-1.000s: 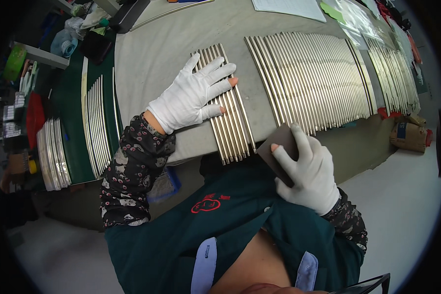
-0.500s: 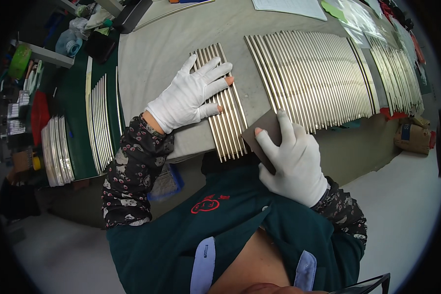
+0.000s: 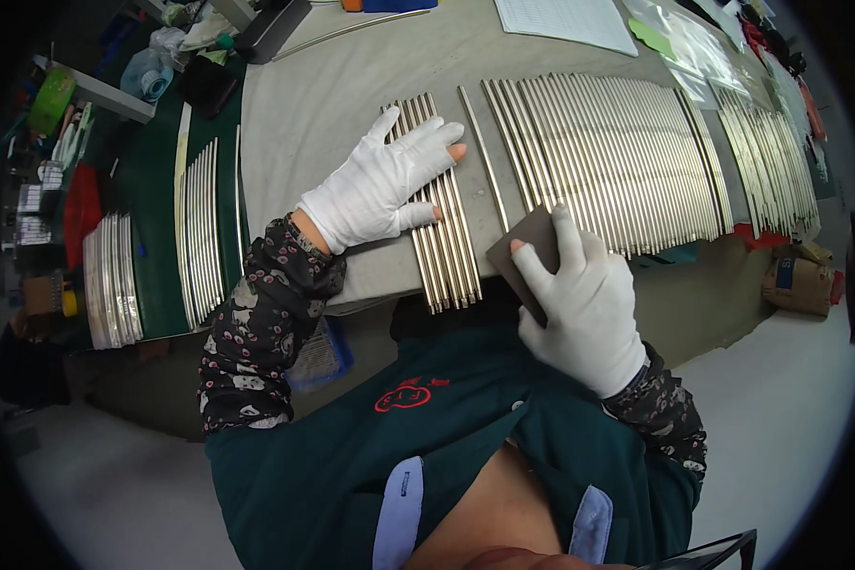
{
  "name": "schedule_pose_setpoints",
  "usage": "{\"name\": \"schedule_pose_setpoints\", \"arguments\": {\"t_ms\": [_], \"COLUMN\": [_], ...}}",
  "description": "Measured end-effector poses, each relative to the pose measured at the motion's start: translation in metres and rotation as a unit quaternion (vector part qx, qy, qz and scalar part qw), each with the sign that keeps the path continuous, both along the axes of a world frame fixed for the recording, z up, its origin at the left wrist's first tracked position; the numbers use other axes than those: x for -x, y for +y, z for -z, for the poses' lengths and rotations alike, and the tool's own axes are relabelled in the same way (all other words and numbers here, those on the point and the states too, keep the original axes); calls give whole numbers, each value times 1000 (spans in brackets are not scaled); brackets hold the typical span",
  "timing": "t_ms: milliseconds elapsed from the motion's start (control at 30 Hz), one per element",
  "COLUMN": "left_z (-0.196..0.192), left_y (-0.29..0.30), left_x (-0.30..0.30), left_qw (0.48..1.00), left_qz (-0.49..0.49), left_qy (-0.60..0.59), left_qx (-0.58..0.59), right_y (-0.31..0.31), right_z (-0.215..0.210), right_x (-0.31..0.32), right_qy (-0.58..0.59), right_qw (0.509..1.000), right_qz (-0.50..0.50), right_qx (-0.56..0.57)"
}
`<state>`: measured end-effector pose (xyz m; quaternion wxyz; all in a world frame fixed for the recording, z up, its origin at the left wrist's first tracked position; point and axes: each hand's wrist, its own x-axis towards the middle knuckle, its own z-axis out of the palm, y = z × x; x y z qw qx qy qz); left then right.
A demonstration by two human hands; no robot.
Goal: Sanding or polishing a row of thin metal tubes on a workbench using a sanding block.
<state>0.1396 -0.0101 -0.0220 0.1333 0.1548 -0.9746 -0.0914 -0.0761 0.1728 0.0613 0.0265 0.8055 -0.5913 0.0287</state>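
My left hand [image 3: 380, 180], in a white glove with bare thumb and finger tips, lies spread across a small group of slim metal rods [image 3: 449, 256]. These rods lie side by side, their near ends reaching past the table edge. A single rod [image 3: 485, 157] lies apart, just right of the group. In my right hand [image 3: 584, 304], also gloved, is a flat dark grey-brown rectangular pad [image 3: 530, 242], gripped between thumb and fingers. The pad is by the single rod's near end and the left end of a wide row of rods [image 3: 617, 166].
Another rod bundle [image 3: 769, 157] lies at the far right. On the green surface at left are more rods [image 3: 199, 228] and a shiny bundle [image 3: 114, 280]. A sheet of paper [image 3: 565, 24] and clear plastic [image 3: 693, 47] lie at the back. A cardboard box [image 3: 798, 282] stands low at right.
One rod from the right side of the small group now lies separate, nearer the wide row. My right hand and the pad have shifted slightly right. My left hand still rests on the group.
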Motion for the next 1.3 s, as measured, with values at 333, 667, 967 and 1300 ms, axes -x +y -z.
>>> {"name": "schedule_pose_setpoints", "arguments": {"t_ms": [333,667,967,1300], "left_z": [-2,2,4,1], "left_y": [-5,-4,-6,-6], "left_x": [0,2,1,3], "left_qw": [1000,999,999,1000], "left_qz": [12,9,17,15], "left_qy": [-28,-40,-25,-22], "left_qx": [7,23,14,2], "right_y": [20,21,-26,-29], "right_z": [-7,7,15,24], "right_x": [8,-15,-25,-26], "right_qy": [-57,-77,-34,-25], "right_qw": [996,996,998,997], "right_qz": [66,47,39,58], "right_qx": [24,-22,24,49]}}
